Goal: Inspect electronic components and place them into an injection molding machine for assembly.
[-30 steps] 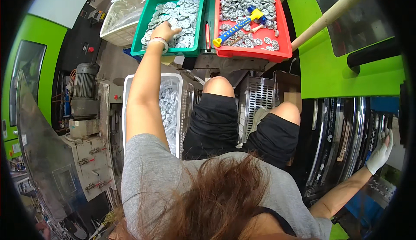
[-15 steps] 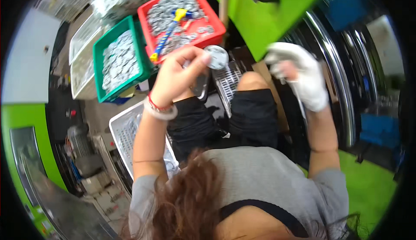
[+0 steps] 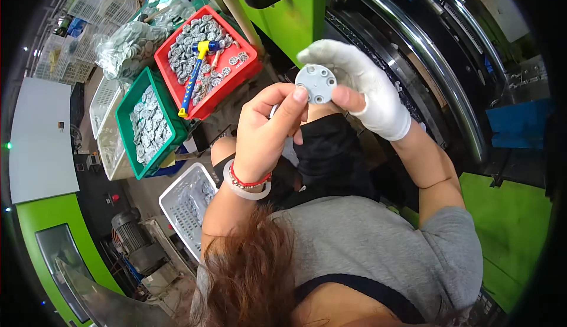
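Note:
A round grey plastic disc [image 3: 316, 83] with small holes is held up in front of me between both hands. My left hand [image 3: 269, 129] is bare, with a red and a white bracelet at the wrist, and pinches the disc's left edge. My right hand [image 3: 360, 85] wears a white glove with the thumb tip bare and grips the disc from the right. Both hands hover above my lap in black shorts.
A red bin [image 3: 204, 61] of grey discs holds a blue and yellow tool [image 3: 194, 74]. A green bin [image 3: 147, 123] of discs sits beside it. A white basket [image 3: 186, 206] stands by my left knee. A green machine [image 3: 295, 14] with steel rails rises ahead.
My left hand came back from the green bin with a disc. My right hand rose from the machine side, and both now hold the disc together. The view swung right.

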The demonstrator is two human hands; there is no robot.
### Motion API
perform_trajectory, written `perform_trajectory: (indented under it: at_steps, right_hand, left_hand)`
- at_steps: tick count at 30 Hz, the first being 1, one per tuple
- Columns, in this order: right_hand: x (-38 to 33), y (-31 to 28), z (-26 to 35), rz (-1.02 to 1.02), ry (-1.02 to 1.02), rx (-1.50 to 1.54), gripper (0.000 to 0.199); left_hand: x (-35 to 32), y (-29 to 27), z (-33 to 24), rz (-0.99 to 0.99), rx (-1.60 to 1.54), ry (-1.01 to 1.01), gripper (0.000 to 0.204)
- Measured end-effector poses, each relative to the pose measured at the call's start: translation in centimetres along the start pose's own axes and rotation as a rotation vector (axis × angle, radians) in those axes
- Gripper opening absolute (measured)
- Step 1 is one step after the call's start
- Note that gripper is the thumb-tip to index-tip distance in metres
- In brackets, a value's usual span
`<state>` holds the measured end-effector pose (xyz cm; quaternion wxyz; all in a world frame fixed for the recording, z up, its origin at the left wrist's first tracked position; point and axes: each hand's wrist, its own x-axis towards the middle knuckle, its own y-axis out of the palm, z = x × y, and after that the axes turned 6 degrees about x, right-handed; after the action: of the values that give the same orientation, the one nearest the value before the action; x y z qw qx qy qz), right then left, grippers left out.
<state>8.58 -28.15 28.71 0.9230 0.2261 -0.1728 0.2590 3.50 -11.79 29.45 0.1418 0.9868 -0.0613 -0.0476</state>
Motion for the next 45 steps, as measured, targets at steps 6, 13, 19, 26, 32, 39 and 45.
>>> perform_trajectory:
  at_steps: [6,13,19,26,32,39,45]
  right_hand:
    - [0.3,-3.2,1.0,0.214,0.129,0.032,0.064]
    - [1.9,-6.6,2.7,0.033,-0.095,-0.204,0.052]
    - [6.0,-31.3,8.6,-0.748,-0.344,-0.585,0.038]
    - [8.1,-42.6,7.5,-0.887,-0.289,-0.783,0.044]
    - [8.7,-41.1,7.6,-0.849,-0.113,-1.023,0.047]
    - [8.8,-41.2,7.7,-0.897,-0.161,-1.122,0.047]
    - [9.4,-42.0,8.0,-0.868,-0.154,-1.181,0.042]
  left_hand:
    - [1.0,1.2,-0.5,0.143,-0.136,-0.096,0.021]
    - [2.2,1.8,1.0,0.140,-0.072,-0.034,0.035]
    - [0.1,-2.7,4.9,-0.141,-0.102,-0.269,0.019]
    - [1.6,-1.2,5.1,0.012,-0.079,-0.364,0.016]
    - [1.8,-2.9,6.0,-0.065,-0.106,-0.399,0.013]
    - [2.4,-3.0,6.3,-0.085,-0.078,-0.402,0.014]
    - [2.5,-3.1,6.6,-0.133,-0.106,-0.407,0.014]
